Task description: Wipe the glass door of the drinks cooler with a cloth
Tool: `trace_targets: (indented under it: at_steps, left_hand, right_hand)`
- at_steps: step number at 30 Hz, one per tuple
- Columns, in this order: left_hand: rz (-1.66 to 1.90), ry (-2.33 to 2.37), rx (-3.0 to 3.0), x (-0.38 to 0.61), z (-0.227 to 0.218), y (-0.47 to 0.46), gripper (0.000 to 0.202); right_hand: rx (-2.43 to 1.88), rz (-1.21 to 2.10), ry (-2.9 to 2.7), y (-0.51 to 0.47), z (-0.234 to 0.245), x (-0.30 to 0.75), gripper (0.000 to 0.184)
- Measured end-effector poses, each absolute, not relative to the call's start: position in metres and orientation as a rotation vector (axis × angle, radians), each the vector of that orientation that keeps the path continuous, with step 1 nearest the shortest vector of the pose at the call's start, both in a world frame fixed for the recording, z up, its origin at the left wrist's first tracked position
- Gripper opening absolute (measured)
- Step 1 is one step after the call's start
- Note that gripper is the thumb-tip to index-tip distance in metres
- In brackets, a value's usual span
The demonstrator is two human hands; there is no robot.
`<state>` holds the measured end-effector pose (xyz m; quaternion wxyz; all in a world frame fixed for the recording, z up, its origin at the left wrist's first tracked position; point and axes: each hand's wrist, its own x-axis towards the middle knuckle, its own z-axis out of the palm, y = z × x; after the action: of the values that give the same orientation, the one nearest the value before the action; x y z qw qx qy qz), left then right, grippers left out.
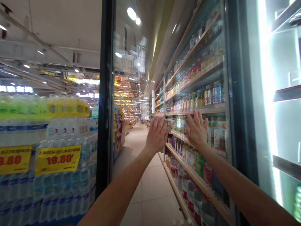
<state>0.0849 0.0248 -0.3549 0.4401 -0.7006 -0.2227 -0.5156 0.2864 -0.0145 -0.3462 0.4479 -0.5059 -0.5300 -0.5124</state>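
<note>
A tall glass door (138,91) with a dark frame stands swung out in front of me. My left hand (157,133) is up against the pane, its fingers bent over a pale, crumpled cloth (170,124) that shows at their right side. To the right, my right hand (197,130) is at the same pane with its fingers spread and nothing in it. Through the glass, shelves of bottles and cans are visible behind both hands. Part of the cloth is hidden under my left fingers.
Stacked packs of bottled water (63,182) with yellow price signs (57,160) stand left of the door. A lit cooler interior (287,125) with shelf edges lies at the right. Beyond the glass runs a tiled aisle floor (150,188) beside long shelves of drinks (188,157).
</note>
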Motion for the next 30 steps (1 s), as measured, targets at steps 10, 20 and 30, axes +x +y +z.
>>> trace_targets:
  at_steps: [10,20,30]
  left_hand:
    - [-1.546,-0.897,-1.478,-0.011,-0.319,0.045,0.053]
    - [-1.159,-0.458,-1.760,0.083,-0.355,0.023,0.046]
    - [-1.689,-0.925,-1.426,0.010,-0.320,0.046,0.053]
  right_hand:
    - [-1.273,-1.253,-1.294,-0.014,-0.346,0.284,0.051]
    - [-1.286,-1.274,-1.292,-0.015,-0.345,0.286,0.050]
    - [-1.304,-1.267,-1.283,-0.015,-0.345,0.283,0.049]
